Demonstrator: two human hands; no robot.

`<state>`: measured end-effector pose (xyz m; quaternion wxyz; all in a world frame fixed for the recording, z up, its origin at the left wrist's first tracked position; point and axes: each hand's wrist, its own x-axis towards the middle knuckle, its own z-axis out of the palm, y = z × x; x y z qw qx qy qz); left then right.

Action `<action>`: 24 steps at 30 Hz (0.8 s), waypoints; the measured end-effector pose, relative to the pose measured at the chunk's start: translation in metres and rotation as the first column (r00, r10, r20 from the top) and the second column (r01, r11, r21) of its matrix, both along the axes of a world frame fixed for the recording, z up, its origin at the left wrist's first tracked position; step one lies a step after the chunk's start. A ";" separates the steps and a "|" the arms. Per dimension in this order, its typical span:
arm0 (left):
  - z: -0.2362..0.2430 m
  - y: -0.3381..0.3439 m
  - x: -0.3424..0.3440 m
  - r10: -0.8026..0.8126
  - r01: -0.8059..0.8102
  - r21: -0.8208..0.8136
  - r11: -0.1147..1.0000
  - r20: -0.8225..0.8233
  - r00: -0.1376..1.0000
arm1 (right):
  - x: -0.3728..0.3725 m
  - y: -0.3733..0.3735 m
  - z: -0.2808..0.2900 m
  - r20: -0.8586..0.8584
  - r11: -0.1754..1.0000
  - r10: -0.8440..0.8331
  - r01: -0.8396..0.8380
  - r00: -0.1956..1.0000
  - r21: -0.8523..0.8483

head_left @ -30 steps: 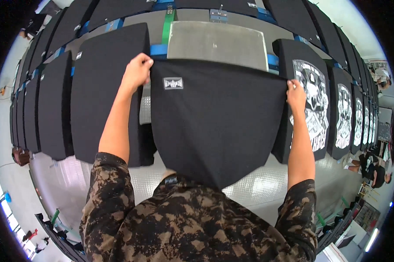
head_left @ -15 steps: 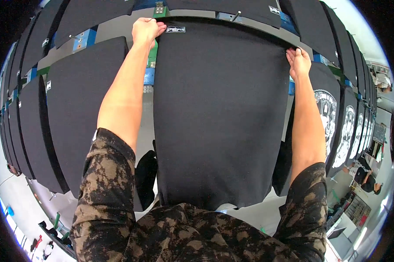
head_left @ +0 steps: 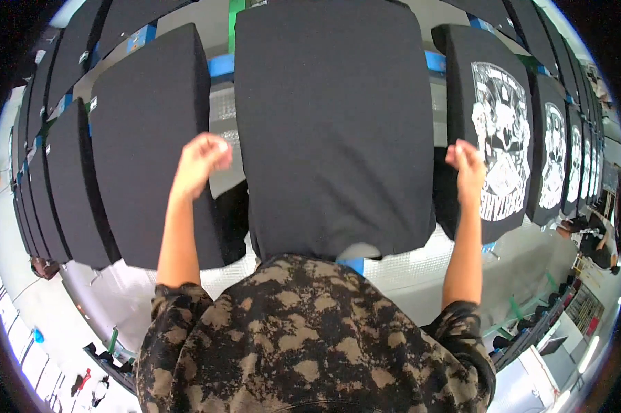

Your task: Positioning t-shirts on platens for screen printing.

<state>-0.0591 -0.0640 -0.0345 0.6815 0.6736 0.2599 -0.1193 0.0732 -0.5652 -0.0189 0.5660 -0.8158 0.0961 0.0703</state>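
Head: cloth (head_left: 338, 131) between left hand (head_left: 200, 160), right hand (head_left: 468, 165).

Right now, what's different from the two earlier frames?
Left hand and right hand have let go of the middle black garment's far edge and come back toward the body. The garment went away from the body, now covering the bare grey panel seen a second ago. Unchanged: plain black garment on the left, white-printed one on the right.
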 end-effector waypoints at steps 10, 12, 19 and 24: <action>-0.001 -0.103 -0.200 -0.082 0.022 -0.137 0.990 -0.451 0.889 | -0.203 -0.035 -0.020 -0.683 0.957 0.004 0.195 0.731 0.215; -0.029 -0.113 -0.203 0.284 -0.375 -0.311 0.873 -0.300 0.911 | -0.200 -0.019 -0.031 -0.605 0.847 -0.009 0.327 0.796 0.418; -0.038 -0.120 -0.187 0.537 -0.546 -0.020 0.838 -0.148 0.830 | -0.173 -0.007 -0.068 -0.398 0.719 -0.259 0.450 0.880 0.529; -0.020 -0.114 -0.206 0.666 -0.675 -0.077 0.734 -0.114 0.737 | -0.179 -0.009 -0.050 -0.209 0.893 -0.400 0.431 0.892 0.132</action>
